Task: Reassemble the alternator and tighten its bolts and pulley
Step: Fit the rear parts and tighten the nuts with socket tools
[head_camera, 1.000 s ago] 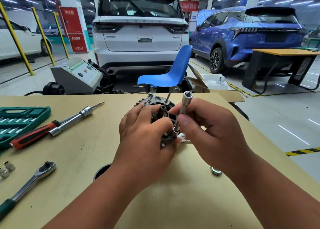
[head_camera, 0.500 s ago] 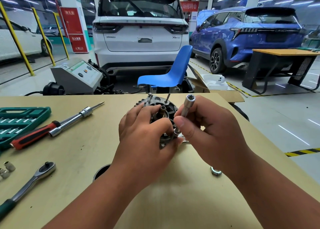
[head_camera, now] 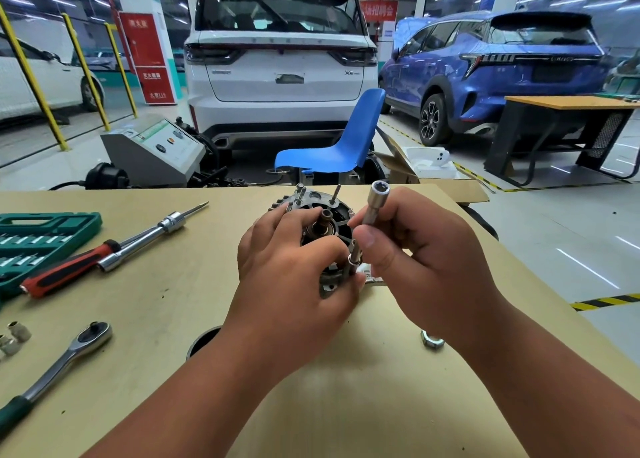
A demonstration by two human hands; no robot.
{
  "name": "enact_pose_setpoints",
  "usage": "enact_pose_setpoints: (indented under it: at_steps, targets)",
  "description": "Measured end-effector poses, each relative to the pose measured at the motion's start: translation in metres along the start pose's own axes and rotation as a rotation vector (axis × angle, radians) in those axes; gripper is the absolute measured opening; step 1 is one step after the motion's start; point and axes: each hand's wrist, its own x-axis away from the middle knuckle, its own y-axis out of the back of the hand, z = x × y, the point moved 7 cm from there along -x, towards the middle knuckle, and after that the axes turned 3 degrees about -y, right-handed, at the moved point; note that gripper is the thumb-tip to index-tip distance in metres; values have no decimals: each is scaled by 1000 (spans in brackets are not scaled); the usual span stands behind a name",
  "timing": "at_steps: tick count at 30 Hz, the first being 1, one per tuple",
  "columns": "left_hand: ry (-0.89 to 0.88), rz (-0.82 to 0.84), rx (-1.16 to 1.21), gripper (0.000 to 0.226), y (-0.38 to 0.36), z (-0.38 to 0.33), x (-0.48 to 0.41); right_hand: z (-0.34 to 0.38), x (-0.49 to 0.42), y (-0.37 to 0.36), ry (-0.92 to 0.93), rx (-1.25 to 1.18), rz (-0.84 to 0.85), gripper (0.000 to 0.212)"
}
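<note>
Resting mid-counter [head_camera: 173,319] on tan board: round ribbed metal alternator [head_camera: 313,215], thin bolts standing upright from its rim. Left hand [head_camera: 294,277] curled around its near side, gripping. Right hand [head_camera: 422,260] pinched closed on shiny tubular socket [head_camera: 374,205], tilted, lower end over a bolt. Far left, green plastic case [head_camera: 41,239] filled with rows of sockets.

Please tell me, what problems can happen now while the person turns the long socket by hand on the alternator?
The deep socket is held by right hand fingers only and leans; it may slip off the bolt. The left hand alone steadies the alternator, so it could rotate. The loose nut lies near the table edge.
</note>
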Motion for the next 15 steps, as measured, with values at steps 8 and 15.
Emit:
enact_pose_setpoints:
  at_steps: [8,15]
  targets:
    - [10,-2,-4,48,0,0,0,-3,0,-2,-28,-16,9,30]
    - [12,-3,1,43,0,0,0,-2,1,-2,-43,-30,11,33]
